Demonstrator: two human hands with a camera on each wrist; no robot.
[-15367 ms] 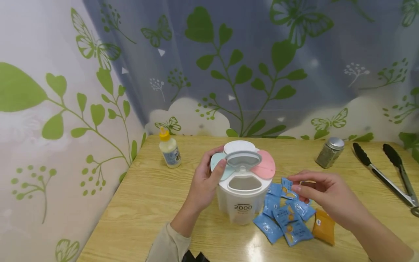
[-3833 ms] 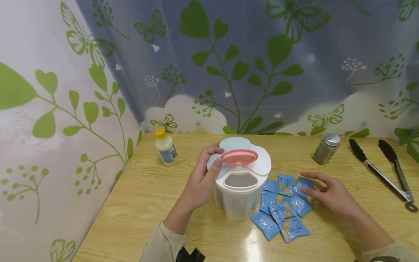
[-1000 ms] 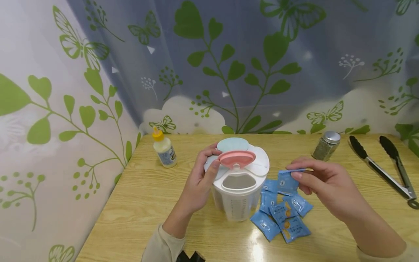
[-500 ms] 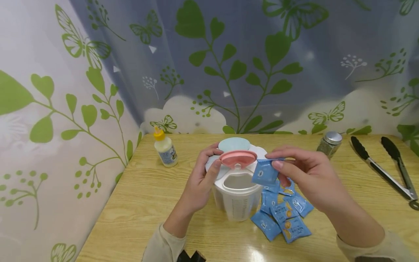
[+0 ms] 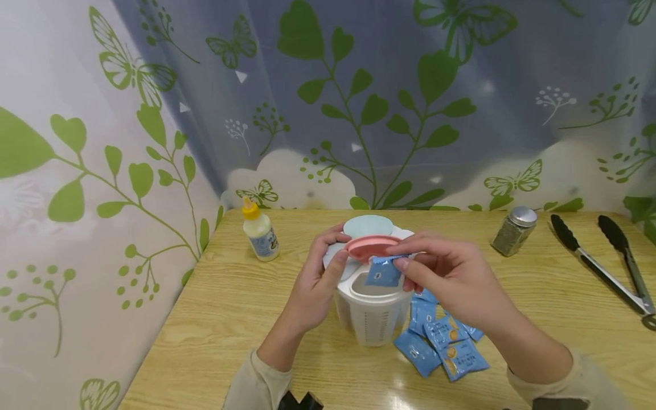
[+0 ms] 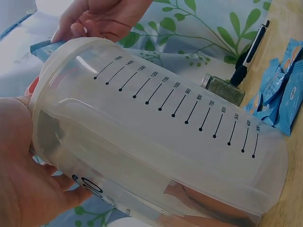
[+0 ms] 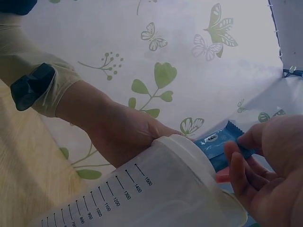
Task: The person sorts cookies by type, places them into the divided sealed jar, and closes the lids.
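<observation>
A clear divided storage container (image 5: 376, 322) with a white top stands mid-table in the head view. Its pink flap lid (image 5: 366, 248) is raised behind a front opening. My left hand (image 5: 314, 285) grips the container's left side, thumb over the top. My right hand (image 5: 456, 279) pinches a blue snack packet (image 5: 383, 273) by its upper edge, directly over the opening. In the right wrist view the same packet (image 7: 215, 147) is at the container's rim. Several more blue packets (image 5: 463, 359) lie to the container's right. A brown-orange shape (image 6: 203, 203) shows through the clear wall.
A squeeze bottle with a yellow cap (image 5: 262, 234) stands at the back left. Back right are a glass jar of dried herbs (image 5: 514, 232) and black-tipped tongs (image 5: 597, 267) lying spread. Patterned curtains border the wooden table (image 5: 215, 341) behind and at left.
My right hand has lifted a blue packet from the pile and carried it left over the opening. Since the oldest frame, the container was turned, pink flap raised, and the orange packet left the table.
</observation>
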